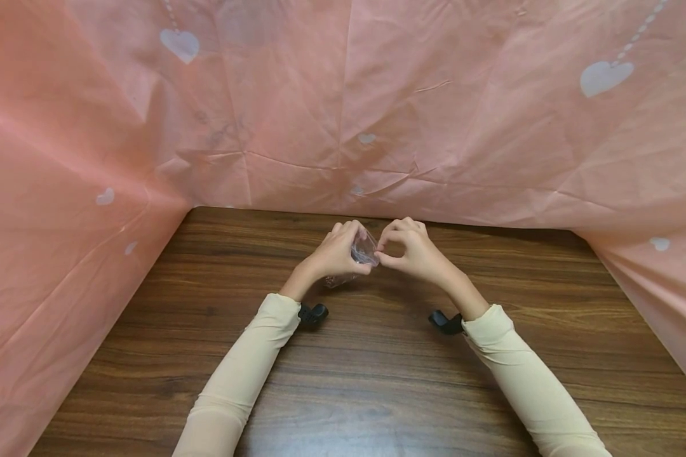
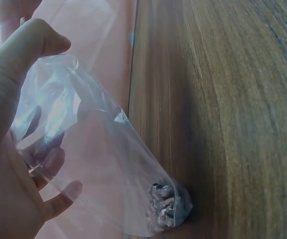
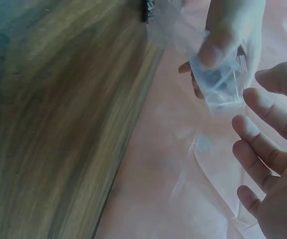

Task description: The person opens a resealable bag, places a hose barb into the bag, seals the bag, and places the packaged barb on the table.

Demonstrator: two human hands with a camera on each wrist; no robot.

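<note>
A clear plastic bag (image 1: 365,247) is in my left hand (image 1: 336,250), the thumb on one side of its upper part and the fingers on the other. Small shiny metallic pieces (image 2: 162,205) lie bunched in the bag's bottom corner, low by the table; their exact kind is too blurred to tell. My right hand (image 1: 410,249) meets the bag's upper edge with thumb and index fingertips brought together in a pinch. Its other fingers (image 3: 253,162) are loosely bent beside the bag in the right wrist view.
Below the hands is a dark brown wooden table (image 1: 366,381). A pink sheet with white hearts (image 1: 297,108) hangs behind it and along both sides, close beyond the hands. Each wrist wears a black camera mount (image 1: 313,315).
</note>
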